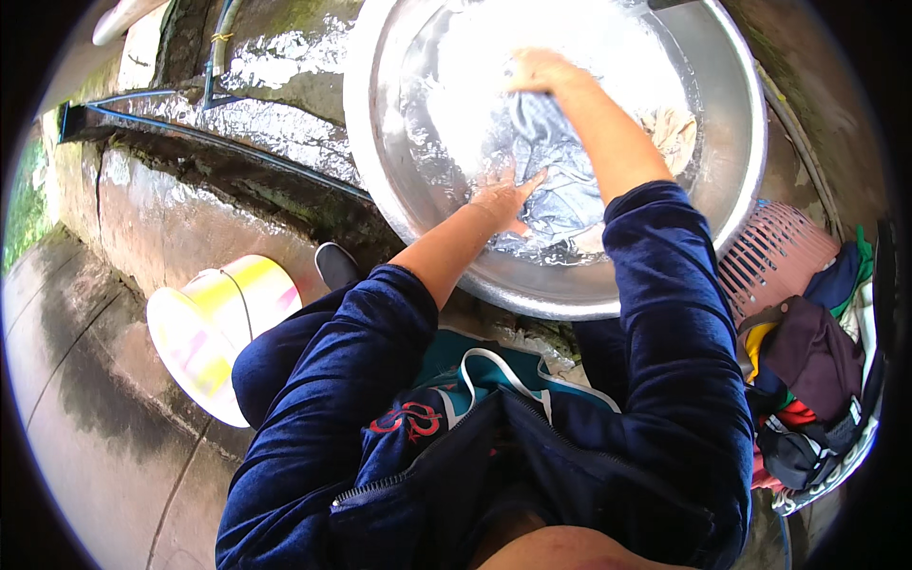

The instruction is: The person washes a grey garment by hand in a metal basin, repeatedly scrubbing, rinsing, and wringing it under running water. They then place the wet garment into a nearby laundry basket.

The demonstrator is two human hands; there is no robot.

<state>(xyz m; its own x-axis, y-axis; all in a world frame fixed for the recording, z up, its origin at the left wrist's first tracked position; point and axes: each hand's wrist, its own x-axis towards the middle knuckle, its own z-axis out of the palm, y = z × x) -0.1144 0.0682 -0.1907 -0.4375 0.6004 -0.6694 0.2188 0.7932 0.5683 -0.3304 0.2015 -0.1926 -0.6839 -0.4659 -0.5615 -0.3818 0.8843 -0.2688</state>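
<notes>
A wide round metal basin [728, 142] lies before me with water in it. Soaking inside is a grey-blue cloth [563, 182]. My left hand [502, 196] is wet, its fingers spread at the near left edge of that cloth. Farther out, my right hand [538, 70] reaches down at the cloth's far end, fingers bent. Strong glare washes out its fingertips, so a grip there is not certain. To the right, a cream-coloured cloth [671, 135] rests in the water against the basin's side.
A yellow and white bucket [246, 288] lies tipped on the concrete at left. On the right stand a pink slotted plastic basket [780, 249] and a heap of clothes [809, 356]. A blue pipe [235, 151] runs along the wet ground towards the basin.
</notes>
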